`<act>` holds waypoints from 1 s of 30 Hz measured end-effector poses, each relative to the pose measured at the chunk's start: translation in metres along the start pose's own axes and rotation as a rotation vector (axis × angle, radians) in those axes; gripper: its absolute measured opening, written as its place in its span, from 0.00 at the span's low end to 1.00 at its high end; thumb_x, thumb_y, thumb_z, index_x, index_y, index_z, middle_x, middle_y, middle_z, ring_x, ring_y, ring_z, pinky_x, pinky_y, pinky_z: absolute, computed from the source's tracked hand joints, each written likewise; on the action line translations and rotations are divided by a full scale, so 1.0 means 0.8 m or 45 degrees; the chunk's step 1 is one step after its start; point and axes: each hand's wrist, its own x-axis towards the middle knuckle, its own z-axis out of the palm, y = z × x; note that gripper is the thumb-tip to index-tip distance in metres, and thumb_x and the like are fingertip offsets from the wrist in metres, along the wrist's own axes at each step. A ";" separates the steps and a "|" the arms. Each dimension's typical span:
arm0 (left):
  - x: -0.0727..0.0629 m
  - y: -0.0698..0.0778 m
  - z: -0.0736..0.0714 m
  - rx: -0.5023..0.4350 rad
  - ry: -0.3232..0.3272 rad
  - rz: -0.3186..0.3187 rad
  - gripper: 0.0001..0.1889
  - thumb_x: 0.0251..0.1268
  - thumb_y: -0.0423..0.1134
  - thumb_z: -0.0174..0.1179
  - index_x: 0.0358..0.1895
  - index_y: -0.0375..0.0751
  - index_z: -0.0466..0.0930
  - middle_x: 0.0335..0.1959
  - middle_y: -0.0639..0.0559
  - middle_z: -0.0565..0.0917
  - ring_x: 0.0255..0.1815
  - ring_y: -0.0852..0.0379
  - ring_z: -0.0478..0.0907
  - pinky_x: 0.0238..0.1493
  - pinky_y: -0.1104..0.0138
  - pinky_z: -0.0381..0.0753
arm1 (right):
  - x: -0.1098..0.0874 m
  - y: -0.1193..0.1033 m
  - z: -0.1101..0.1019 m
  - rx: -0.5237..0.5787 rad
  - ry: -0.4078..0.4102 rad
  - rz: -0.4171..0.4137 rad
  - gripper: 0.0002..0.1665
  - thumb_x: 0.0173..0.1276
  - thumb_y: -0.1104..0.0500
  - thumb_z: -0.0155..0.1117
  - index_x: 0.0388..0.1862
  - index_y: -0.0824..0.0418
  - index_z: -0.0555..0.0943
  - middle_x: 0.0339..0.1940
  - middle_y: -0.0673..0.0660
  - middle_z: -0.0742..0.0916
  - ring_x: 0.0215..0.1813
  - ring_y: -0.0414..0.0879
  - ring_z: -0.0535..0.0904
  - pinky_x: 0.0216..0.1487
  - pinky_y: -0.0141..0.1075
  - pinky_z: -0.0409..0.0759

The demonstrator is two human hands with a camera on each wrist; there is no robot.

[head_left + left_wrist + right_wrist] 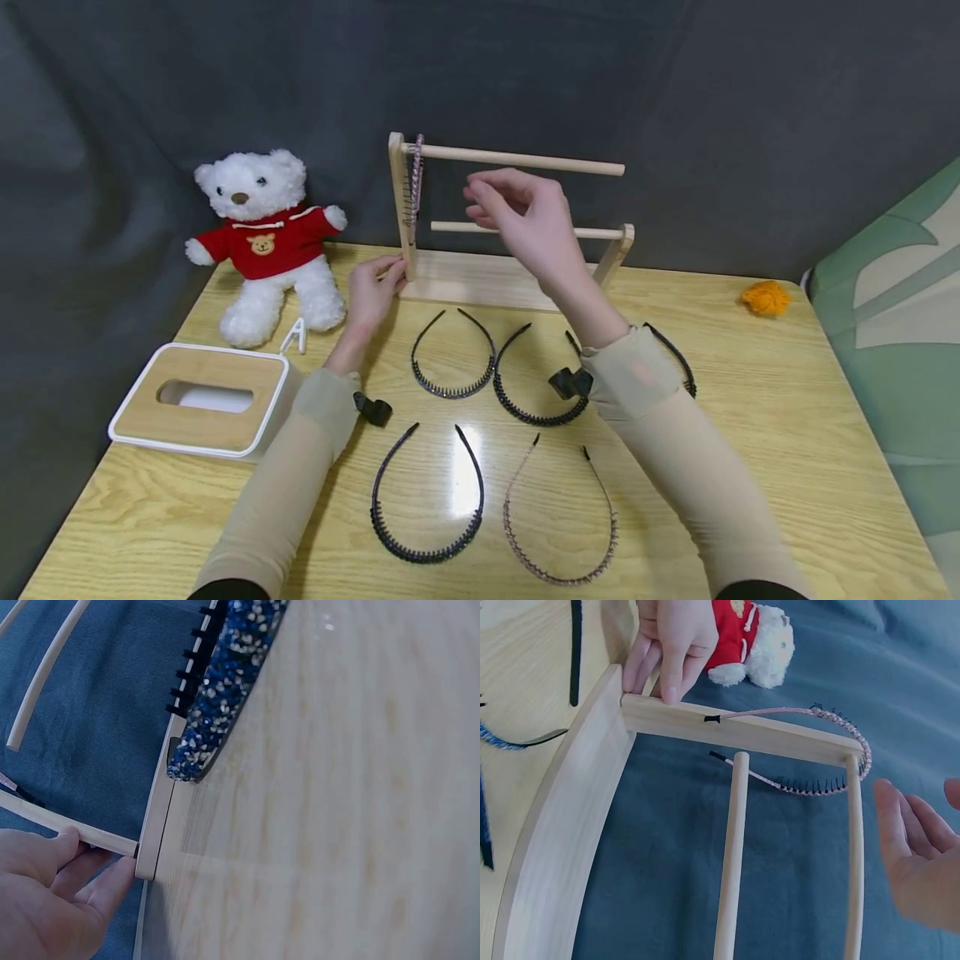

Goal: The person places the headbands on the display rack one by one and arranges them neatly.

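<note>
A wooden rack (480, 280) with two horizontal rods stands at the back of the table. My left hand (372, 288) grips the foot of its left post, thumb on one side and fingers on the other, as the left wrist view (67, 889) shows closely. On the upper rod, close against that post, hangs a pink beaded headband (416, 187) with comb teeth. My right hand (528, 218) is raised in front of the rods, fingers loosely bent and holding nothing; the right wrist view has it just beyond the hanging headband (829, 716).
Several toothed headbands lie on the table, among them a black one (427, 557) and a pink one (517, 542) at the front. A white bear (273, 250) in a red top and a tissue box (202, 367) are at left. An orange yarn-like bundle (766, 297) lies far right.
</note>
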 end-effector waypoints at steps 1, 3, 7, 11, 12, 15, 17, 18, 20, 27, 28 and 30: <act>0.000 0.000 0.000 -0.001 -0.001 -0.001 0.13 0.83 0.33 0.61 0.58 0.28 0.88 0.56 0.33 0.88 0.54 0.43 0.88 0.51 0.68 0.91 | -0.004 0.000 -0.003 -0.003 -0.005 0.001 0.17 0.83 0.59 0.64 0.62 0.67 0.87 0.55 0.63 0.90 0.52 0.53 0.89 0.57 0.38 0.90; 0.000 0.000 0.000 -0.001 -0.003 -0.003 0.13 0.83 0.33 0.61 0.59 0.28 0.88 0.57 0.33 0.88 0.55 0.43 0.88 0.51 0.67 0.91 | -0.013 -0.001 -0.008 -0.001 -0.014 -0.001 0.16 0.83 0.59 0.64 0.61 0.68 0.87 0.54 0.63 0.90 0.52 0.53 0.89 0.58 0.38 0.90; 0.000 0.001 0.000 -0.001 -0.003 -0.012 0.13 0.83 0.33 0.61 0.59 0.29 0.88 0.57 0.33 0.88 0.55 0.43 0.88 0.52 0.66 0.91 | -0.031 0.000 -0.019 -0.033 -0.044 -0.013 0.16 0.83 0.59 0.65 0.61 0.69 0.87 0.53 0.63 0.91 0.51 0.50 0.89 0.58 0.39 0.90; 0.000 0.002 -0.001 -0.006 -0.010 -0.019 0.14 0.83 0.34 0.60 0.59 0.28 0.88 0.57 0.33 0.87 0.56 0.43 0.87 0.53 0.66 0.91 | -0.052 0.002 -0.028 -0.090 -0.091 -0.024 0.17 0.83 0.60 0.65 0.61 0.69 0.86 0.54 0.62 0.91 0.50 0.47 0.89 0.57 0.40 0.90; 0.000 0.002 -0.001 -0.010 -0.014 -0.020 0.14 0.83 0.34 0.60 0.59 0.27 0.88 0.57 0.32 0.87 0.56 0.42 0.87 0.53 0.66 0.91 | -0.058 0.003 -0.031 -0.105 -0.103 -0.018 0.16 0.83 0.60 0.65 0.61 0.69 0.87 0.54 0.61 0.91 0.50 0.47 0.89 0.57 0.39 0.90; -0.001 0.003 -0.004 -0.024 -0.016 -0.020 0.14 0.84 0.33 0.60 0.59 0.26 0.87 0.58 0.31 0.87 0.57 0.41 0.87 0.54 0.65 0.91 | -0.075 0.005 -0.038 -0.151 -0.142 0.001 0.16 0.83 0.61 0.65 0.61 0.68 0.87 0.55 0.60 0.91 0.51 0.46 0.90 0.57 0.40 0.90; -0.001 0.003 -0.005 -0.033 -0.010 -0.015 0.14 0.83 0.33 0.60 0.59 0.26 0.87 0.58 0.31 0.86 0.57 0.40 0.87 0.55 0.64 0.91 | -0.087 0.007 -0.043 -0.180 -0.166 0.013 0.15 0.83 0.61 0.64 0.61 0.67 0.87 0.55 0.59 0.91 0.52 0.47 0.89 0.58 0.40 0.90; -0.001 0.003 -0.006 -0.034 -0.008 -0.011 0.14 0.83 0.33 0.60 0.59 0.26 0.87 0.58 0.31 0.87 0.57 0.40 0.87 0.55 0.65 0.91 | -0.093 0.008 -0.046 -0.199 -0.175 0.018 0.15 0.83 0.60 0.64 0.61 0.67 0.87 0.56 0.59 0.91 0.53 0.48 0.89 0.58 0.39 0.90; -0.001 0.003 -0.007 -0.034 -0.004 -0.002 0.14 0.83 0.33 0.60 0.59 0.26 0.87 0.57 0.31 0.87 0.56 0.40 0.87 0.54 0.64 0.91 | -0.107 0.009 -0.052 -0.250 -0.192 0.028 0.16 0.84 0.59 0.64 0.61 0.65 0.88 0.56 0.58 0.91 0.54 0.49 0.89 0.56 0.36 0.90; -0.002 0.004 -0.002 -0.056 -0.025 -0.007 0.14 0.83 0.32 0.60 0.60 0.26 0.87 0.57 0.30 0.87 0.56 0.41 0.87 0.53 0.65 0.91 | -0.165 0.019 -0.072 -0.479 -0.224 0.061 0.13 0.82 0.55 0.67 0.58 0.58 0.91 0.53 0.49 0.92 0.53 0.40 0.88 0.50 0.29 0.89; -0.002 0.004 -0.002 -0.059 -0.025 -0.012 0.14 0.83 0.32 0.60 0.60 0.26 0.87 0.57 0.30 0.87 0.56 0.41 0.87 0.54 0.65 0.91 | -0.173 0.020 -0.074 -0.495 -0.230 0.057 0.13 0.82 0.56 0.68 0.57 0.58 0.91 0.52 0.48 0.92 0.52 0.40 0.88 0.50 0.29 0.89; -0.002 0.004 -0.002 -0.056 -0.023 -0.012 0.14 0.83 0.32 0.60 0.60 0.26 0.86 0.57 0.30 0.87 0.56 0.40 0.87 0.54 0.65 0.91 | -0.190 0.022 -0.077 -0.508 -0.238 0.060 0.12 0.81 0.57 0.69 0.57 0.58 0.91 0.52 0.49 0.92 0.51 0.40 0.89 0.50 0.30 0.90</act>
